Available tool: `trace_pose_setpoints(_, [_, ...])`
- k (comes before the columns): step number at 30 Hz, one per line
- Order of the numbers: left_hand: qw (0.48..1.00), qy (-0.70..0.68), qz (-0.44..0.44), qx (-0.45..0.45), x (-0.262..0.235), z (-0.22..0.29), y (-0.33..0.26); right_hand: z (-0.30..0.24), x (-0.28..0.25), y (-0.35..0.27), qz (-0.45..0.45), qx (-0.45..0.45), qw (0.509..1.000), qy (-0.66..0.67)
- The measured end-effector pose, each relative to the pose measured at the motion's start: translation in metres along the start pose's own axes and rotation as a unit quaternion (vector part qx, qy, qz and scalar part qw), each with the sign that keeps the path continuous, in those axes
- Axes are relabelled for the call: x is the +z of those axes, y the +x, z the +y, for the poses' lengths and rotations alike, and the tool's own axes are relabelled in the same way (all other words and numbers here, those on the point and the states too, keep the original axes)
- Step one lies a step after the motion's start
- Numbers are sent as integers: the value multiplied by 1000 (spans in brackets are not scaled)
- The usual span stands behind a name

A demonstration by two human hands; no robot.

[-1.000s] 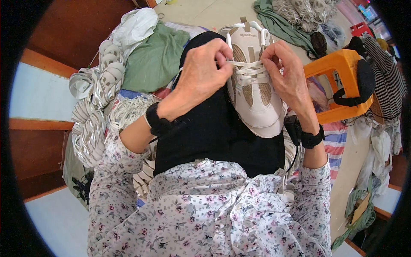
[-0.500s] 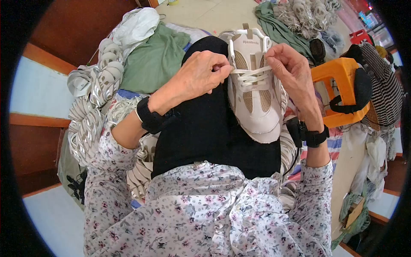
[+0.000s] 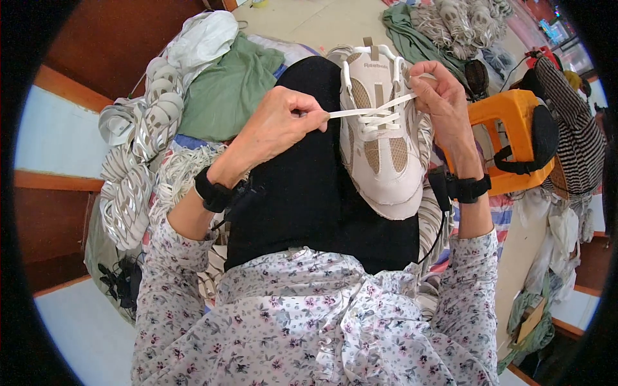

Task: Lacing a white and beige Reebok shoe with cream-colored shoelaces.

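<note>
A beige shoe upper point(image 3: 380, 174) with tan mesh panels rests on my black-clad thigh, its toe toward me. White laces point(image 3: 381, 122) cross over the lower part of its tongue. To the left of it, my left hand point(image 3: 283, 122) pinches one lace end, which is stretched straight out from the crossing. At the shoe's right edge my right hand point(image 3: 441, 93) pinches the other end between thumb and fingers, pulled up and to the right. The upper eyelets hold thick white loops, with no flat lace visible through them.
Stacks of similar shoe uppers point(image 3: 132, 193) lie at the left beside a green cloth point(image 3: 225, 90). A bundle of white laces point(image 3: 187, 174) is near my left forearm. An orange plastic stool point(image 3: 508, 116) stands at the right. More uppers point(image 3: 463, 22) are heaped at the far right.
My left hand has moved left and slightly down, drawing its lace out longer. My right hand has shifted a little right, tightening the other end. The shoe has tilted slightly.
</note>
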State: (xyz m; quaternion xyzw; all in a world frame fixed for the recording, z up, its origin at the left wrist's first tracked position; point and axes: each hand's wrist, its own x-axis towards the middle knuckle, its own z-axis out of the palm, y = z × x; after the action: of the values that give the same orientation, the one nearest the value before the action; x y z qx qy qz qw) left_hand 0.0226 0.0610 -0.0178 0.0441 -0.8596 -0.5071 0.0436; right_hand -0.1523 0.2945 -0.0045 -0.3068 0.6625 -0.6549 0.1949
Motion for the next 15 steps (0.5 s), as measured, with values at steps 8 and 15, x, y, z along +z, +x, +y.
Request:
trace_pose_setpoints(8, [956, -288, 12, -57, -71, -54, -54, -13, -23, -16, -70, 36, 996, -41])
trace_pose_setpoints(15, [755, -615, 224, -43, -218, -150, -184, -2, -74, -44, -159, 137, 955, -211])
